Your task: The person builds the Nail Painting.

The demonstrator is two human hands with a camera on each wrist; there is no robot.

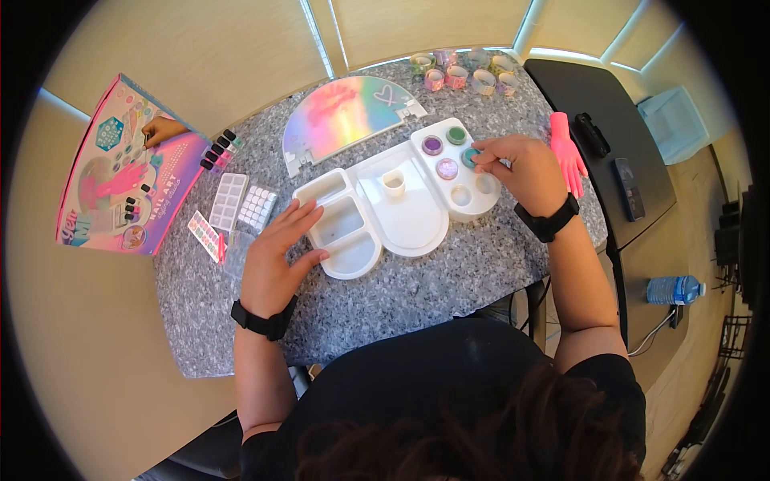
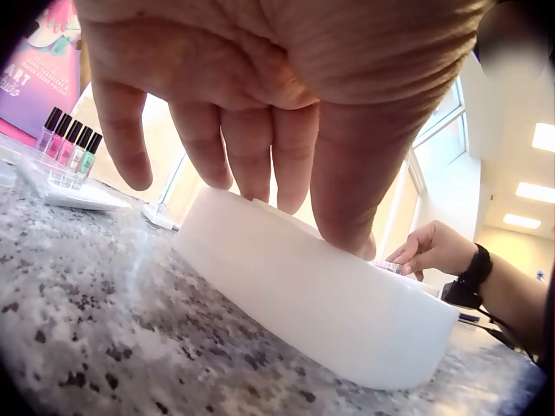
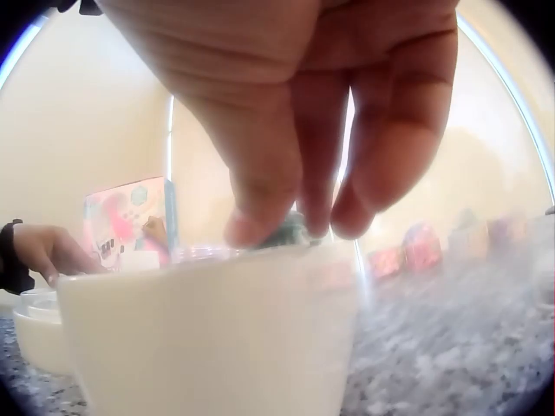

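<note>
A white plastic tray (image 1: 413,228) with compartments lies on the granite table. My right hand (image 1: 525,172) pinches a small teal glitter pot (image 1: 470,158) between thumb and fingers, at a round well in the tray's right section. In the right wrist view those fingertips are right at the tray's rim. A purple pot (image 1: 432,145), a green pot (image 1: 455,135) and a lilac pot (image 1: 447,169) sit in other wells. My left hand (image 1: 277,256) rests on the tray's left section with fingers spread loosely, the thumb touching its near rim (image 2: 312,295).
Behind the tray lies a half-round iridescent panel (image 1: 341,116). Several tape rolls (image 1: 484,82) stand at the back. To the right is a pink model hand (image 1: 566,156). Polish bottles (image 1: 220,152), a nail art box (image 1: 132,172), and a sticker sheet (image 1: 207,237) are left.
</note>
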